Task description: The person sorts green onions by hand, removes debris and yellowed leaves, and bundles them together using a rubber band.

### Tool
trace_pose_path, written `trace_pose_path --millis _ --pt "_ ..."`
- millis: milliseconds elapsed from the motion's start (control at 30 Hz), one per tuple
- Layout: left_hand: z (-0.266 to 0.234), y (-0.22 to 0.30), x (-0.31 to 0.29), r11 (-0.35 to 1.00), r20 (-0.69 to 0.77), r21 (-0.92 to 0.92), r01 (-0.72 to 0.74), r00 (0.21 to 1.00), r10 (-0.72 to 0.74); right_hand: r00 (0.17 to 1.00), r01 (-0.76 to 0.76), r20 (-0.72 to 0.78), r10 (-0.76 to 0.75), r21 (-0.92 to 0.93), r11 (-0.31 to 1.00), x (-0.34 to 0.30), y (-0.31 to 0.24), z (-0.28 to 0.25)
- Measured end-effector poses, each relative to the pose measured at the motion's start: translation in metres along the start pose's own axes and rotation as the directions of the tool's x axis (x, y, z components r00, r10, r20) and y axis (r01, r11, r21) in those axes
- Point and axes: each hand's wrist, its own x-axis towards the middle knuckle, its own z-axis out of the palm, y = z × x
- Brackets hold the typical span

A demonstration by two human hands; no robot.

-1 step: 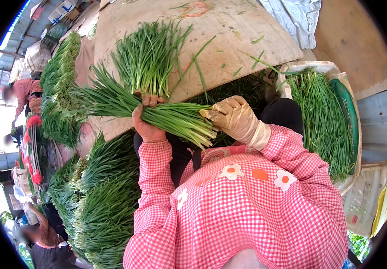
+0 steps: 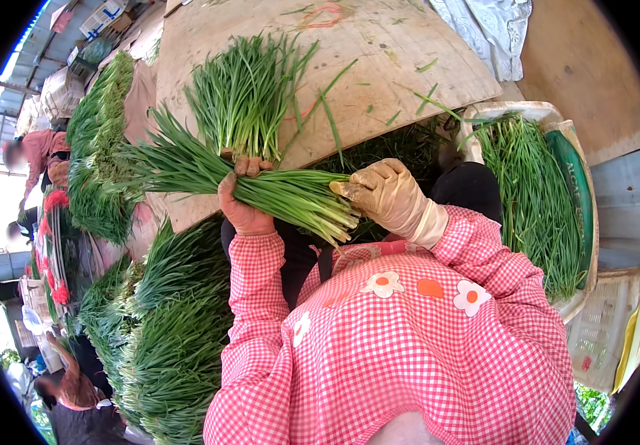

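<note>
My left hand [image 2: 244, 202], bare, is closed around the middle of a bunch of garlic chives [image 2: 283, 194]. The bunch lies crosswise in front of me, its green leaves fanning left and its pale stem ends pointing right. A tan glove covers my right hand [image 2: 388, 194]. Its thumb and fingers pinch chives at the pale end of that same bunch; exactly how many stalks they hold is hidden. Just beyond my left hand, a second bunch of chives [image 2: 244, 93] rests on the wooden board [image 2: 379, 74], its stem ends toward me.
Loose leaves and an orange band [image 2: 326, 15] lie on the board. A white crate [image 2: 512, 110] of chives stands at my right, another crate [image 2: 605, 326] nearer. Chives are heaped [image 2: 175, 348] at my left, with more beyond [image 2: 101, 148]. Two people [image 2: 42, 152] work at far left.
</note>
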Motion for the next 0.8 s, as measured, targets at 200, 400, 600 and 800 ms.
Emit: trace_pose_path --millis 200,400,600,800 --pt "-0.001 0.009 -0.001 0.999 -0.010 -0.039 -0.007 1.000 0.007 0.993 -0.105 -0.021 0.114 0.253 0.962 -0.004 0.006 -0.010" --pt "0.000 0.006 -0.002 1.000 0.019 -0.027 0.002 1.000 -0.002 1.000 0.008 0.003 -0.008 0.036 0.999 0.005 -0.003 -0.017" --pt "0.002 0.000 -0.003 0.999 0.059 -0.012 0.039 0.998 -0.038 0.999 -0.040 -0.039 0.038 -0.063 0.997 0.004 -0.004 0.003" --pt "0.003 -0.005 -0.003 0.997 0.064 0.021 0.070 0.995 -0.071 0.968 -0.247 0.168 0.185 0.529 0.812 0.008 0.006 0.008"
